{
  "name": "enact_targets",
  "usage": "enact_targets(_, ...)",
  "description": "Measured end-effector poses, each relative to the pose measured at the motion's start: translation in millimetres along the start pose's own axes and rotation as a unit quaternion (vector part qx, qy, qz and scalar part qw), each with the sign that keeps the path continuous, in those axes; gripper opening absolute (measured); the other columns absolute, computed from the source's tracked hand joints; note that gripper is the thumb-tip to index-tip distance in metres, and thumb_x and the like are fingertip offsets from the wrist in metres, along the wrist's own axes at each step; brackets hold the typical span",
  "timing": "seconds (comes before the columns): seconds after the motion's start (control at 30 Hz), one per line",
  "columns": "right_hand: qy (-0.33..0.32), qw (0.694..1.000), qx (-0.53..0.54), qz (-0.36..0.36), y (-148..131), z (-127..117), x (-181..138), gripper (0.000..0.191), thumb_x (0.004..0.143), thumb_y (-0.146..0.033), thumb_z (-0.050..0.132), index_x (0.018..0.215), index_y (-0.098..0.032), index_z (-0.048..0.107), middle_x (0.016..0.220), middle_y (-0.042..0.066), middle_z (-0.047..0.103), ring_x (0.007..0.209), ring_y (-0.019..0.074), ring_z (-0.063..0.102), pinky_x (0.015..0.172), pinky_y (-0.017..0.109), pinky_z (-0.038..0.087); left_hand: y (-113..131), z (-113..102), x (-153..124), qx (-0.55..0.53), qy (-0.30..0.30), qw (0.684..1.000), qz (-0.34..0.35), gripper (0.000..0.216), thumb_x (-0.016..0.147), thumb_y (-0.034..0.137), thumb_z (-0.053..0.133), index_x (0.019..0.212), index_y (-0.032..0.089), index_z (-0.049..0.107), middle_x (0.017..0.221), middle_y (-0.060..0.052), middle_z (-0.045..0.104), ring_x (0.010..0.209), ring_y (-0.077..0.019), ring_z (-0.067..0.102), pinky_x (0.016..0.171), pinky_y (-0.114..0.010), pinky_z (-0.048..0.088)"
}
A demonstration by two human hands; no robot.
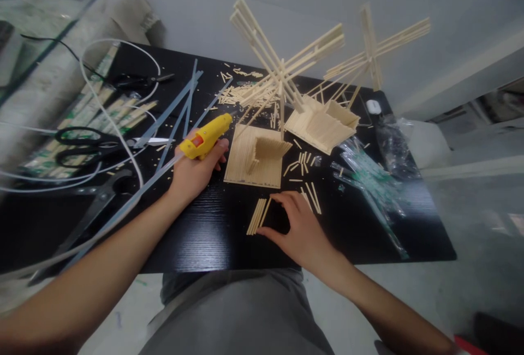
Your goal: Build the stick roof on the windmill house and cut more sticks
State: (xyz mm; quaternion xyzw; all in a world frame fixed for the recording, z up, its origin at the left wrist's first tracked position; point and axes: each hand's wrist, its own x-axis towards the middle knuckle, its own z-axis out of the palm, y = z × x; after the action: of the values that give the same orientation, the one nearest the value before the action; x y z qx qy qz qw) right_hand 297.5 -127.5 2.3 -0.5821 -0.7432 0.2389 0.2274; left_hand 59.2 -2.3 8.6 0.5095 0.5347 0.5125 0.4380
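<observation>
My left hand (195, 170) is closed around a yellow hot glue gun (207, 135), its nozzle pointing up and right toward a flat wooden stick panel (245, 164) with a small stick wall on it. My right hand (298, 225) rests on the black table (204, 240), fingers spread, thumb and fingertips touching a small row of glued sticks (257, 216). Loose short sticks (302, 165) lie just beyond my right hand. Two stick windmill models (323, 120) stand behind, blades raised.
Black scissors (88, 145), pliers (98, 202), white cables (123, 98), grey-blue strips (180, 109) and packs of sticks (110, 112) crowd the left side. Clear plastic wrappers (368, 180) lie at the right. A white wall rises behind the table.
</observation>
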Motion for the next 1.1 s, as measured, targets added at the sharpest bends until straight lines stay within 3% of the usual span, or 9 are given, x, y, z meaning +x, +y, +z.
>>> enact_targets(0.13, 0.005, 0.994, 0.104, 0.042, -4.4, -1.9, 3.9, 0.049, 0.083, -0.025, 0.081, 0.125, -0.027, 0.055, 0.109, 0.007, 0.070, 0.097, 0.0264, 0.071, 0.086, 0.047, 0.062, -2.3, -2.7, 1.2, 0.035, -0.018, 0.999, 0.011, 0.026, 0.088, 0.045, 0.077, 0.088, 0.022, 0.066, 0.071, 0.001, 0.068, 0.056, -0.0120, 0.060, 0.051, -0.025, 0.050)
enact_targets(0.27, -0.001, 0.972, 0.226, 0.063, -5.1, -7.9, 15.7, 0.027, 0.094, -0.023, 0.068, 0.118, -0.027, 0.055, 0.087, 0.000, 0.073, 0.077, 0.0187, 0.073, 0.072, 0.035, 0.061, 1.7, -10.2, -0.8, 0.068, -0.035, 0.997, 0.023, 0.027, 0.090, 0.048, 0.073, 0.092, 0.021, 0.068, 0.080, -0.002, 0.071, 0.059, -0.0129, 0.062, 0.052, -0.026, 0.052)
enact_targets(0.37, 0.024, 0.948, 0.309, 0.069, -1.7, -19.8, 34.3, 0.030, 0.092, -0.027, 0.075, 0.116, -0.028, 0.056, 0.086, -0.001, 0.075, 0.079, 0.0183, 0.075, 0.074, 0.035, 0.063, 8.1, -22.3, -5.7, 0.092, -0.050, 0.993, 0.048, 0.033, 0.092, 0.055, 0.070, 0.097, 0.022, 0.069, 0.087, -0.004, 0.072, 0.063, -0.0148, 0.064, 0.052, -0.027, 0.052)
enact_targets(0.43, 0.035, 0.935, 0.347, 0.071, 1.9, -28.1, 51.6, 0.034, 0.088, -0.029, 0.081, 0.113, -0.028, 0.059, 0.088, 0.000, 0.076, 0.081, 0.0184, 0.075, 0.077, 0.035, 0.063, 11.9, -33.0, -9.8, 0.139, -0.067, 0.986, 0.072, 0.034, 0.092, 0.057, 0.068, 0.093, 0.023, 0.070, 0.080, -0.003, 0.071, 0.062, -0.0158, 0.064, 0.055, -0.029, 0.053)
enact_targets(0.53, 0.021, 0.924, 0.379, 0.054, 7.7, -33.5, 78.1, 0.026, 0.087, -0.031, 0.082, 0.105, -0.026, 0.064, 0.089, 0.000, 0.075, 0.081, 0.0176, 0.074, 0.076, 0.035, 0.063, 14.4, -49.0, -15.7, 0.239, -0.092, 0.957, 0.134, 0.032, 0.092, 0.058, 0.067, 0.087, 0.027, 0.071, 0.076, -0.002, 0.071, 0.062, -0.0177, 0.065, 0.054, -0.032, 0.051)
enact_targets(0.63, 0.006, 0.920, 0.391, 0.034, 12.3, -27.4, 94.0, 0.021, 0.087, -0.033, 0.082, 0.099, -0.024, 0.067, 0.091, 0.001, 0.073, 0.083, 0.0172, 0.073, 0.077, 0.034, 0.063, 11.0, -60.0, -19.4, 0.292, -0.157, 0.915, 0.232, 0.024, 0.090, 0.055, 0.070, 0.089, 0.031, 0.071, 0.082, -0.001, 0.075, 0.070, -0.0203, 0.071, 0.058, -0.033, 0.054)
enact_targets(0.83, 0.038, 0.927, 0.373, 0.009, 17.7, -9.7, 90.9, 0.011, 0.095, -0.028, 0.074, 0.101, -0.026, 0.066, 0.096, 0.000, 0.074, 0.086, 0.0157, 0.074, 0.080, 0.031, 0.062, -3.9, -59.7, -18.9, 0.325, -0.257, 0.838, 0.355, 0.025, 0.083, 0.048, 0.078, 0.098, 0.031, 0.066, 0.077, -0.001, 0.073, 0.062, -0.0209, 0.071, 0.050, -0.033, 0.053)
enact_targets(0.97, 0.046, 0.924, 0.379, 0.026, 20.4, -8.5, 88.8, 0.010, 0.096, -0.028, 0.074, 0.100, -0.027, 0.065, 0.095, 0.000, 0.074, 0.086, 0.0164, 0.074, 0.081, 0.032, 0.063, -8.7, -54.2, -17.1, 0.372, -0.265, 0.803, 0.382, 0.027, 0.081, 0.041, 0.081, 0.097, 0.029, 0.063, 0.076, 0.000, 0.071, 0.059, -0.0197, 0.067, 0.046, -0.033, 0.050)
enact_targets(1.1, 0.051, 0.920, 0.387, 0.035, 20.8, -9.5, 89.7, 0.010, 0.095, -0.025, 0.075, 0.099, -0.026, 0.065, 0.093, 0.000, 0.075, 0.086, 0.0160, 0.075, 0.080, 0.030, 0.064, -8.4, -52.2, -17.7, 0.391, -0.268, 0.801, 0.366, 0.025, 0.078, 0.034, 0.084, 0.093, 0.029, 0.064, 0.076, 0.001, 0.071, 0.060, -0.0190, 0.066, 0.047, -0.032, 0.048)
